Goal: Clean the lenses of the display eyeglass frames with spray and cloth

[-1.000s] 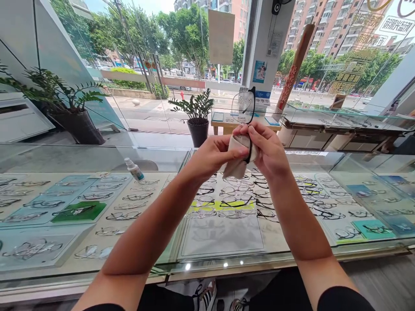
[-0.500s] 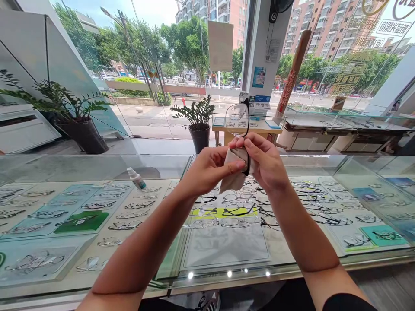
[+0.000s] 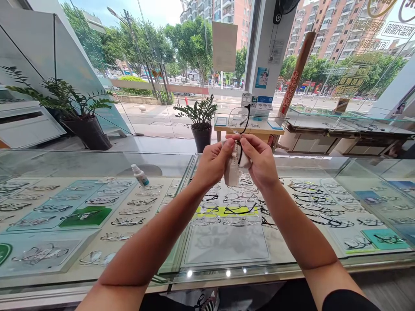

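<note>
I hold a pair of black-framed glasses (image 3: 240, 119) up above a glass display counter (image 3: 97, 164). My left hand (image 3: 214, 162) pinches a pale cleaning cloth (image 3: 232, 168) against the lower part of the glasses. My right hand (image 3: 259, 162) grips the glasses from the other side, fingers closed, with the cloth between the two hands. One clear lens stands above my fingers; the other is hidden by the cloth and hands.
A small white spray bottle (image 3: 140, 175) lies on the counter top to the left. Under the glass lie several rows of eyeglass frames (image 3: 227, 211). Potted plants (image 3: 201, 123) stand behind by the shop window, and another glass case (image 3: 343, 119) is at right.
Both hands have moved further away and closer together. The glasses have tilted, and the cloth hangs more bunched between my fingers. The view has shifted slightly.
</note>
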### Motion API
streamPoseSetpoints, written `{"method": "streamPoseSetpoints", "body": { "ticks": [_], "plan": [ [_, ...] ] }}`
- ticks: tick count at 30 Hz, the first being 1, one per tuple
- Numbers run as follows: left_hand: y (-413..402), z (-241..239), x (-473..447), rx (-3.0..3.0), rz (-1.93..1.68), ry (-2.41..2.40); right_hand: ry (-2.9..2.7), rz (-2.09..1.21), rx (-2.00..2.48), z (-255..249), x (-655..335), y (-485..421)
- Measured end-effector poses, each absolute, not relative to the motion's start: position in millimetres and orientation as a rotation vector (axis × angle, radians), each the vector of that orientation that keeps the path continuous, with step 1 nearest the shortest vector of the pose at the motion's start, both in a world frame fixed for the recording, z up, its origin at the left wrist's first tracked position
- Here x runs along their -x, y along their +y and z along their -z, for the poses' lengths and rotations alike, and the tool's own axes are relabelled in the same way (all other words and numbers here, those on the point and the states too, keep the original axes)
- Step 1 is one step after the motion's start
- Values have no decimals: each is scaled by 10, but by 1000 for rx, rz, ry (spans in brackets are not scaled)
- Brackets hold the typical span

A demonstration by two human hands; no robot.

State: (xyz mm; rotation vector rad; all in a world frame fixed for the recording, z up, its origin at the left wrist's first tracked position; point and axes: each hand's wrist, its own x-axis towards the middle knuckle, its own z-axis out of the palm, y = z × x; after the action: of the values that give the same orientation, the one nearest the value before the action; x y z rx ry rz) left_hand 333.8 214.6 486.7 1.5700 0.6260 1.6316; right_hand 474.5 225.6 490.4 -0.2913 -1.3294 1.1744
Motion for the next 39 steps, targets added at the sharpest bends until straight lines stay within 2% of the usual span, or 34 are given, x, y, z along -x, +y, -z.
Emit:
{"method": "streamPoseSetpoints", "body": {
  "ticks": [16,31,39],
  "plan": [
    [2069,-4957,-3277,-1465,-1473,561,-1482,-973,285,-4983,-4835,2167],
    [2109,-4882,-3301,-1421,-1373,571,-1291,-1204,319,-4899,-4748,2297],
    [2096,-4893,-3306,-1491,-1317,521,-1231,-1157,305,-4938,-4778,2296]
  ]
}}
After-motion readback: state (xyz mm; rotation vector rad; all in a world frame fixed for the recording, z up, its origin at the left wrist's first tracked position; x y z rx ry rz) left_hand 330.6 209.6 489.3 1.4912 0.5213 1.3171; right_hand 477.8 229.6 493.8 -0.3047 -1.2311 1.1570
